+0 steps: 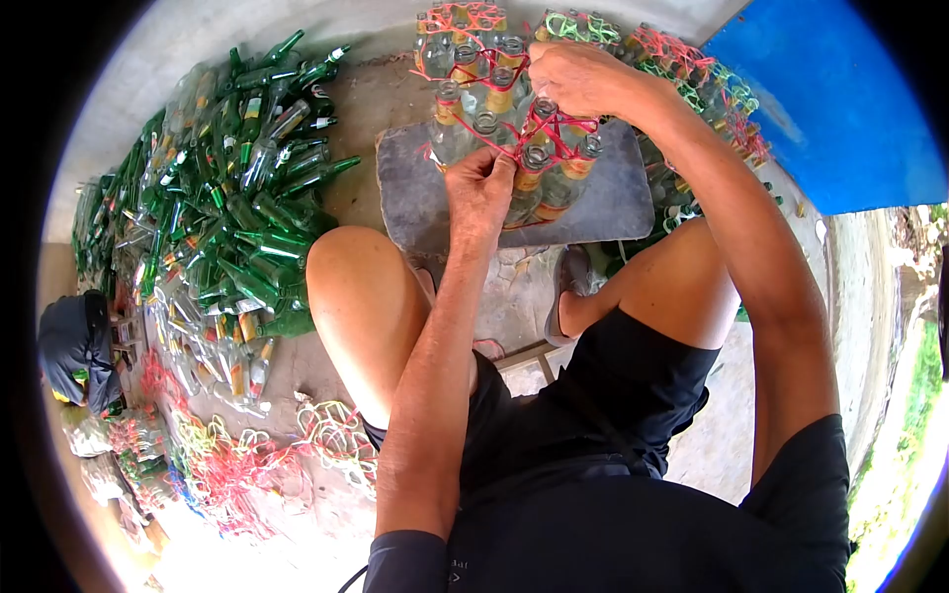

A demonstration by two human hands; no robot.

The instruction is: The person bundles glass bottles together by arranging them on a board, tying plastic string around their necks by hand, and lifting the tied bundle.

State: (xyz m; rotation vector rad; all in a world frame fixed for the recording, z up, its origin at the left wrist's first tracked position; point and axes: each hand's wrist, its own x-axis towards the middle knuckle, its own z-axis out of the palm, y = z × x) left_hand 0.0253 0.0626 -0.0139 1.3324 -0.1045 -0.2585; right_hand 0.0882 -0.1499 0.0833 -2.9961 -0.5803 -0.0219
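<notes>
Several clear glass bottles [536, 158] stand grouped on a grey slab, their necks laced with red string [559, 127]. My left hand [482, 183] is at the near left edge of the group, thumb and fingers pinched on the red string beside a bottle neck. Over the right side of the group is my right hand [573, 79], its fingers curled down near the string and bottle necks. What its fingertips hold is hidden behind the hand.
Green and clear bottles [237, 188] lie heaped at the left. Loose red and green string [247, 455] covers the lower left floor. More tied bottles [692, 74] stand behind, by a blue panel [830, 99]. A dark-clothed person [77, 346] is at the far left.
</notes>
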